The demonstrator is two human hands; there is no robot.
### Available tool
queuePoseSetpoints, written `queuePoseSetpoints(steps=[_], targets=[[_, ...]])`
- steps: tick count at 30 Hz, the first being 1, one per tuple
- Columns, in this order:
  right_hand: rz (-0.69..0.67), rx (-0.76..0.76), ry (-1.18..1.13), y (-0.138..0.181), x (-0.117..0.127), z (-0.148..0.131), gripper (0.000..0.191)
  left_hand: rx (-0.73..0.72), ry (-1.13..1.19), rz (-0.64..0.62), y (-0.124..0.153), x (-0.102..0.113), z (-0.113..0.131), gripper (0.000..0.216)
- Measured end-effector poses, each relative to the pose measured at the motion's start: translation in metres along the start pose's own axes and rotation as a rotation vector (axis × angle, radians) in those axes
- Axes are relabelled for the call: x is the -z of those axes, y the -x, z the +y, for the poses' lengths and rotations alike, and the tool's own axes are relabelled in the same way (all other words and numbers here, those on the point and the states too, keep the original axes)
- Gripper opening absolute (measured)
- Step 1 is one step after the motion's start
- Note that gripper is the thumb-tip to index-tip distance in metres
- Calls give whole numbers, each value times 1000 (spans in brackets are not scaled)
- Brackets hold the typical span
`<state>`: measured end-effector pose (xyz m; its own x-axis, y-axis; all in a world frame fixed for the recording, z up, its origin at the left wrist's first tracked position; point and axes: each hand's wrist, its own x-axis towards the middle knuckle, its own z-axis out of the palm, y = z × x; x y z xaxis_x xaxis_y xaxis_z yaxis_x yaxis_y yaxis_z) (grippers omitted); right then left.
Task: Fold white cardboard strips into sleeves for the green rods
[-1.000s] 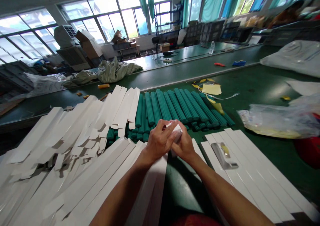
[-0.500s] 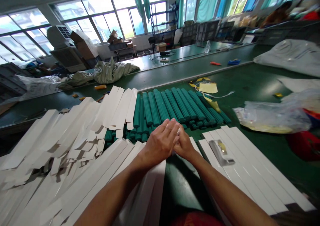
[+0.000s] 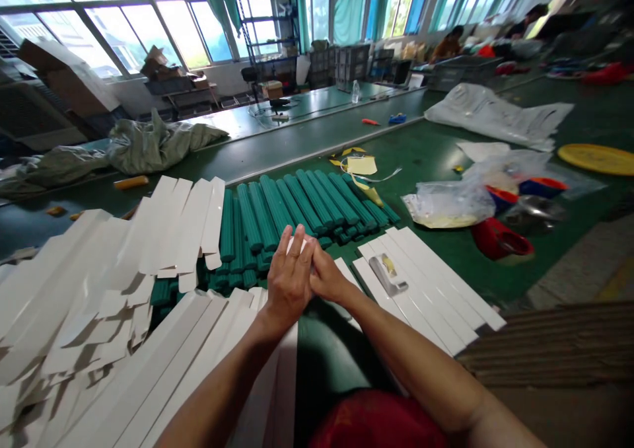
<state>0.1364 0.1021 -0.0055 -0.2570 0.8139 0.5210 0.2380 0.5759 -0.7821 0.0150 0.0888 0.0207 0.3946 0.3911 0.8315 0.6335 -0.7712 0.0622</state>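
Note:
My left hand and my right hand press together over the front of the bench, left fingers stretched upward along the right hand. A white piece shows in a small patch between them; most of it is hidden, so its kind is unclear. Just beyond the hands lie stacked dark green ribbed rods. To the left, long white cardboard boxes are piled, several with end flaps sticking out. On the right, flat white boxes lie side by side, with a tape dispenser on top.
Yellow scraps with a white strap lie behind the rods. Further right are a plastic bag, a red cup-shaped thing and a yellow disc. A crumpled sack lies far left. Corrugated cardboard stands at lower right.
The view has swung right, so the bench things appear further left and more of the right side shows. Both hands stay pressed together, the left fingers now pointing more upright.

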Motion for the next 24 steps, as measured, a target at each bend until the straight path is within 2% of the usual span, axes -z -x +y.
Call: queuePoseSetpoints(steps=[4, 5, 6, 7, 8, 10, 11, 13, 16, 24], targets=[[-113, 70, 106, 14, 21, -2, 71, -15, 3, -2, 2, 1, -1, 43], [-111, 56, 135, 24, 31, 0, 69, -14, 2, -9, 2, 2, -2, 44], [-54, -3, 170, 37, 44, 3, 64, -12, 0, -14, 2, 3, -3, 44], [66, -122, 214, 52, 58, 8, 55, -10, -3, -14, 3, 4, -3, 45], [246, -293, 274, 68, 73, 13, 48, -8, -4, -11, 3, 5, -3, 44], [673, -710, 412, 103, 104, 27, 43, -4, 0, 4, 4, 6, -3, 44], [737, -831, 434, 118, 118, 34, 42, -1, 4, 12, 4, 6, -2, 43], [734, -980, 404, 144, 136, 46, 33, 3, 6, 24, 3, 6, -1, 43], [659, -1091, 275, 161, 141, 58, 25, -9, -5, 28, 3, 8, -1, 43], [665, -1320, -23, 143, 133, 73, 15, -6, -5, 28, 6, 13, -1, 44]])
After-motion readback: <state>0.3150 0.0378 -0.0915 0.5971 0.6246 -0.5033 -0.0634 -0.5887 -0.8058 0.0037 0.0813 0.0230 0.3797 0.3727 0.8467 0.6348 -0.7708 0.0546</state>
